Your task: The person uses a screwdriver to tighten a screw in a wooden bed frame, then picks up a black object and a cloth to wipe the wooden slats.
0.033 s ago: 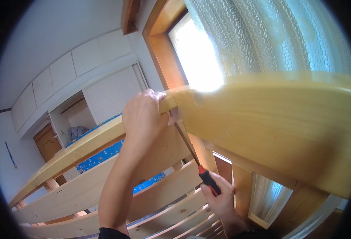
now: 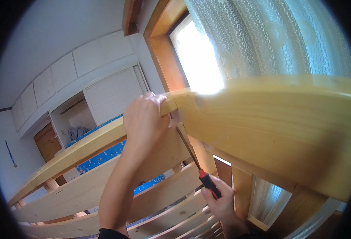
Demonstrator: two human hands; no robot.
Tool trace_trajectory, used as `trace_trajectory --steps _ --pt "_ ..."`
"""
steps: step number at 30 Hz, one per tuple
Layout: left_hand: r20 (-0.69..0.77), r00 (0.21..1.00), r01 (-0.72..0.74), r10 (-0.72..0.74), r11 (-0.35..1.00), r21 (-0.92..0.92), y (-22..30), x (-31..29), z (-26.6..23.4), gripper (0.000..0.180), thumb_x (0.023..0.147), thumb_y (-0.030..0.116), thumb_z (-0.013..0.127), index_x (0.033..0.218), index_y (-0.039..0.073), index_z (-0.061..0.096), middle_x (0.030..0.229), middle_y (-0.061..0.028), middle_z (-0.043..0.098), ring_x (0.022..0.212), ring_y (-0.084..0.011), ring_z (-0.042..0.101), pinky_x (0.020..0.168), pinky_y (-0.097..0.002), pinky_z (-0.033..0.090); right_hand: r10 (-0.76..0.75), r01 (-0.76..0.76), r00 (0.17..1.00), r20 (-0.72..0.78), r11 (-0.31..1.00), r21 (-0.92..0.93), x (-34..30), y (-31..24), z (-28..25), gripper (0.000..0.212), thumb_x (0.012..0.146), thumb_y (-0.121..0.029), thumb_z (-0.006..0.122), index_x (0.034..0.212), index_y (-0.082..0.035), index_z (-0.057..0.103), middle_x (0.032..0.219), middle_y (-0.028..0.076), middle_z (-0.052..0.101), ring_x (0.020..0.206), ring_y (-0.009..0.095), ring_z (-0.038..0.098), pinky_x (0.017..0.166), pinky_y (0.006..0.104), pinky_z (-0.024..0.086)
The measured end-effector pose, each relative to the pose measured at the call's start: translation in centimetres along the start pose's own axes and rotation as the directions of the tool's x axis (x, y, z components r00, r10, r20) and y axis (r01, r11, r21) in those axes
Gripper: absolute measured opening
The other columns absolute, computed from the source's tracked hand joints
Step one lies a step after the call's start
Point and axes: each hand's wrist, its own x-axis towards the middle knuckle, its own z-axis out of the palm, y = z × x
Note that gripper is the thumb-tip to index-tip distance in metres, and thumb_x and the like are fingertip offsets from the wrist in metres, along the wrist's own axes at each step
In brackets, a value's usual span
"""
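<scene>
Screwdriver (image 2: 209, 185), red-and-black handle: sat closed within the right hand (image 2: 223, 201), shaft pointing far-left toward the corner. Left hand (image 2: 141, 113): curled tightly over the wooden rail (image 2: 92, 139). Rail and right-hand board (image 2: 271, 137): already met. Small metal fastener (image 2: 171, 115): protruded, seemingly not fully seated; tip contact was unclear.

Holds the left hand (image 2: 143, 113) high atop a steep left forearm (image 2: 121, 185), with its back to the view and fingers (image 2: 156, 97) hooked over. Holds the right hand (image 2: 222, 201) lower, in a curled grip with thumb (image 2: 209, 198) bent, slanting up and leftward from the right forearm (image 2: 233, 225).
</scene>
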Motion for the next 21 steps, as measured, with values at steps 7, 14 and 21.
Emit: trace_trajectory --steps 7,14,21 --pt "-0.122 0.992 0.017 -0.026 0.997 -0.071 -0.1 -1.1 0.2 0.027 0.066 0.005 0.060 0.092 0.007 0.067 0.089 -0.0074 0.064 0.082 -0.0270 0.060 0.072 -0.0339 0.047 0.050 -0.056 0.993 0.109 0.997 0.057 -0.2 0.5 -0.6 0.032 0.079 -0.014 0.064 0.103 0.005 0.056 0.077 0.012 0.060 0.066 0.016 0.057 0.061 0.0268 0.046" --pt "-0.139 0.989 -0.060 0.052 0.996 -0.059 -0.7 -0.9 0.6 0.028 0.065 0.005 0.062 0.093 0.007 0.067 0.089 -0.0069 0.064 0.081 -0.0260 0.061 0.072 -0.0333 0.048 0.149 -0.349 0.909 0.390 0.783 0.514 0.5 0.9 -1.4 0.037 0.086 -0.010 0.051 0.119 0.007 0.046 0.075 0.002 0.052 0.061 0.006 0.048 0.055 0.0206 0.040" --pt "-0.083 0.996 -0.032 0.030 0.999 -0.027 -0.2 -0.9 0.1 0.026 0.068 0.006 0.063 0.094 0.007 0.065 0.091 -0.0062 0.062 0.084 -0.0252 0.060 0.073 -0.0339 0.047 0.215 -0.436 0.879 0.425 0.721 0.538 0.8 -0.7 -1.2 0.038 0.093 -0.011 0.043 0.126 0.006 0.039 0.074 0.005 0.052 0.048 0.004 0.044 0.042 0.0174 0.035"
